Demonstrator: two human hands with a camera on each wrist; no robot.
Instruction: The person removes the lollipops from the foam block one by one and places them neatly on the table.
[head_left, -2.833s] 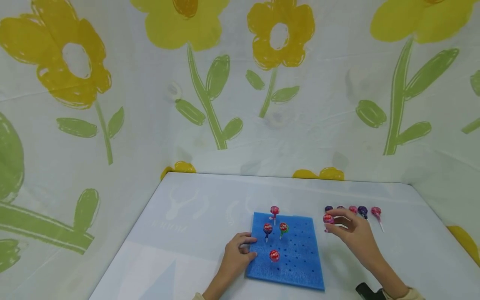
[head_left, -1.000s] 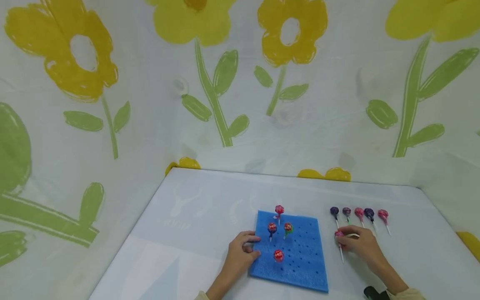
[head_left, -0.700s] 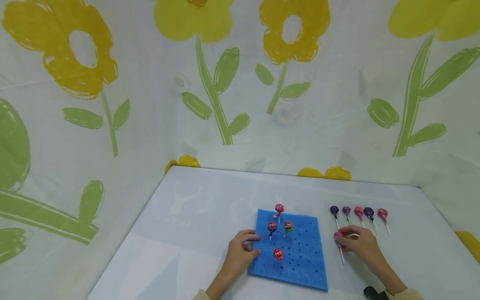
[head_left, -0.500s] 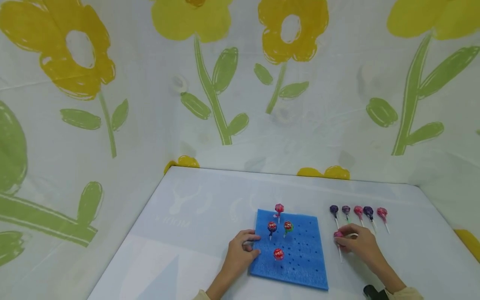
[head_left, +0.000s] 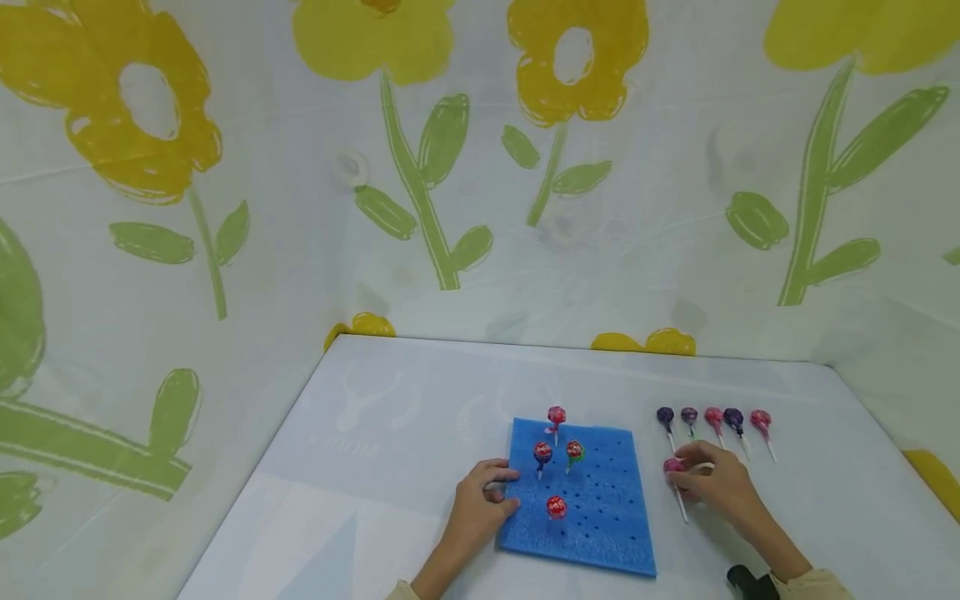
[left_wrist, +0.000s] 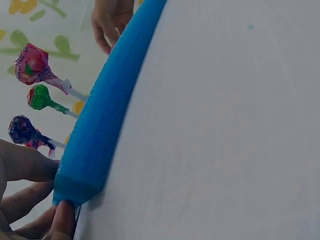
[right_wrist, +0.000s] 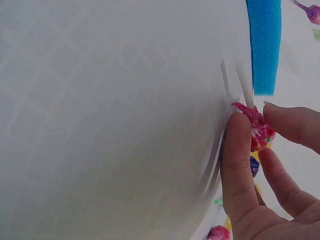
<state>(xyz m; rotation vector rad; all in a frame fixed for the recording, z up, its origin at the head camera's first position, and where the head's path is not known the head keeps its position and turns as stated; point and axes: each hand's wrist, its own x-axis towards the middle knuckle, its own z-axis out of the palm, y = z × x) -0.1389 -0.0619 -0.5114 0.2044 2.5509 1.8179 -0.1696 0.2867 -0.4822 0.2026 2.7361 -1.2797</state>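
At the left edge of a blue foam board with rows of small holes, my left hand grips the side, fingers and thumb at one end in the left wrist view. Several wrapped lollipops stand in the board: a pink one, a dark blue one, a green-and-red one and a red one. Right of the board, my right hand pinches a pink lollipop by its wrapped head. Its white stick points toward the near side, low at the tabletop.
Behind my right hand lies a row of several lollipops, from a dark purple one to a pink one at the right end. A flower-printed cloth hangs behind the white table. A black strap sits at my right wrist.
My right hand has brought the pink lollipop down and nearer, from raised before the row to the tabletop. The row shows more fully. The left hand stays on the board's edge.
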